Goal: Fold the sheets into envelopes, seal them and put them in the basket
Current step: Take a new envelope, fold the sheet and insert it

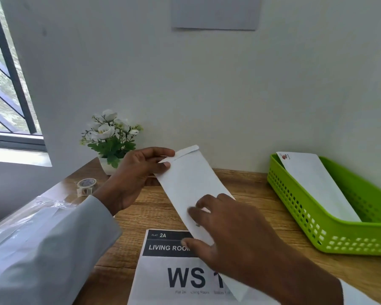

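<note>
Pale walls and a barred window [7, 84] back a wooden worktop [257, 194]. Near its far left edge sit a tape roll [86, 186] and a white flower pot [110, 142]. Above the middle, the left hand [136, 175] pinches the flap end of a white envelope [191, 186], and the right hand [231, 234] grips its near end over a printed sign [174, 271]. At the right edge, well apart, a green basket [312, 219] holds one envelope leaning on its far wall [317, 183]; bare wood lies between.
</note>
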Available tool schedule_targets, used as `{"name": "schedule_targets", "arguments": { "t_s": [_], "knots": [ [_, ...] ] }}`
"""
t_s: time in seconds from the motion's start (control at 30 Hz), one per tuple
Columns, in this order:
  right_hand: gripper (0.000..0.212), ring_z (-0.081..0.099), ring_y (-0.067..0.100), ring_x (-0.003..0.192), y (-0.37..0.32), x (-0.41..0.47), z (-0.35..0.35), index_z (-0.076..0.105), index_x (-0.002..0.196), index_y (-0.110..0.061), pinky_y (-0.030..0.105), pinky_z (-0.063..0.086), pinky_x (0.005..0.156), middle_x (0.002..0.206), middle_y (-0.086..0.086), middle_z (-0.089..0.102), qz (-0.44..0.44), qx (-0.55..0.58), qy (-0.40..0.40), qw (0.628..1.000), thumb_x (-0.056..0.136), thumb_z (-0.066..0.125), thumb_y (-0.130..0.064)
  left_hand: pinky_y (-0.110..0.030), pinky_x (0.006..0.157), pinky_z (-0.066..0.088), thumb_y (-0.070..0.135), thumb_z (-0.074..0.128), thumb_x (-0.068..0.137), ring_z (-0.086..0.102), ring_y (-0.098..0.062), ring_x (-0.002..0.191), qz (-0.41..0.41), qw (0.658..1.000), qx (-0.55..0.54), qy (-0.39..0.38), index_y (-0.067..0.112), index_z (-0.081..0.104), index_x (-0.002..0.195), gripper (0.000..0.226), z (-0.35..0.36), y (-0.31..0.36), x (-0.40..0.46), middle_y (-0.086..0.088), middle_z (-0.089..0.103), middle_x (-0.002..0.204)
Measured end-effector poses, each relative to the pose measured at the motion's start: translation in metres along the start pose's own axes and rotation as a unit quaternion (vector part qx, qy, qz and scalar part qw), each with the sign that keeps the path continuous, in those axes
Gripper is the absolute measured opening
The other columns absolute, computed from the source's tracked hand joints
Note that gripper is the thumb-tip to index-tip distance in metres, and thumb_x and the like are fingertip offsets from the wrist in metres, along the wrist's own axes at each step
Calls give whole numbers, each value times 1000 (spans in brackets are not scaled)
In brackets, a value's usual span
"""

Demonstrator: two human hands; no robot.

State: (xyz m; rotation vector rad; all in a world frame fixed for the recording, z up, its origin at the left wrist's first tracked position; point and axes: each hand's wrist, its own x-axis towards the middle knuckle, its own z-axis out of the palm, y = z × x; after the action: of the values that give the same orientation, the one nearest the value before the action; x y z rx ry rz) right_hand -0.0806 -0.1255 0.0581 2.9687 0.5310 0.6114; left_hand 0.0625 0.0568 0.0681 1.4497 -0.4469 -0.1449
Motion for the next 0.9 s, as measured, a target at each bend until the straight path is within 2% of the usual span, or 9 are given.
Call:
{"name": "schedule_targets", "arguments": {
  "t_s": [0.07,0.17,0.23,0.3,0.37,0.43,0.57,0.73,0.9],
  "knots": [
    [71,61,11,107,11,5,-8,64,125,-30,36,50,85,124,-14,66,45,113,19,992,80,38,-78,-28,59,58,-3,66,85,71,-21,82,3,1000,9,-3,9,69,109,28,3,0,-1,-10,76,101],
    [48,65,10,101,36,16,-14,73,109,-29,38,54,88,112,-14,72,106,216,185,953,80,59,-64,-29,59,58,-2,68,83,73,-21,83,9,999,31,-30,8,70,109,28,10,-2,-4,-11,77,98],
    [40,61,10,110,53,23,-14,71,112,-30,39,52,93,117,-15,68,147,283,216,923,80,69,-54,-30,62,59,-2,69,82,73,-23,84,11,997,48,-59,8,73,106,26,15,-4,-5,-12,76,99],
    [38,56,7,118,64,30,-11,69,115,-34,32,48,97,124,-18,63,160,329,192,911,80,74,-49,-31,65,59,-2,69,82,73,-25,88,14,994,53,-92,8,73,107,28,23,-5,-8,-12,76,102],
    [27,58,1,114,69,33,-6,73,105,-34,24,48,93,117,-18,66,163,370,161,901,79,76,-43,-31,67,58,-3,69,82,73,-26,92,22,990,61,-122,8,73,110,30,32,-8,-11,-10,76,105],
    [15,65,-1,98,70,32,3,78,91,-32,29,54,87,101,-16,73,176,394,123,894,78,78,-40,-32,70,58,-4,69,82,73,-28,93,30,988,68,-136,7,73,109,29,41,-12,-14,-11,76,103],
    [13,72,6,76,72,29,11,80,80,-30,43,59,77,81,-12,77,198,447,44,871,75,80,-42,-33,73,59,-3,72,80,74,-26,88,34,990,84,-106,9,76,100,24,48,-18,-15,-9,77,95],
    [15,72,12,75,75,25,14,79,80,-22,37,57,72,80,-1,78,201,506,3,839,75,83,-36,-24,65,57,26,81,69,74,-20,80,-13,990,95,-99,12,78,89,25,52,-21,-18,-8,78,86],
    [8,70,9,74,74,26,20,80,80,-25,35,56,73,79,-4,78,203,504,-19,839,76,82,-32,-20,62,55,21,78,78,74,-17,76,-38,982,152,-102,10,78,83,11,54,-24,-19,-5,78,81]
  ]
}}
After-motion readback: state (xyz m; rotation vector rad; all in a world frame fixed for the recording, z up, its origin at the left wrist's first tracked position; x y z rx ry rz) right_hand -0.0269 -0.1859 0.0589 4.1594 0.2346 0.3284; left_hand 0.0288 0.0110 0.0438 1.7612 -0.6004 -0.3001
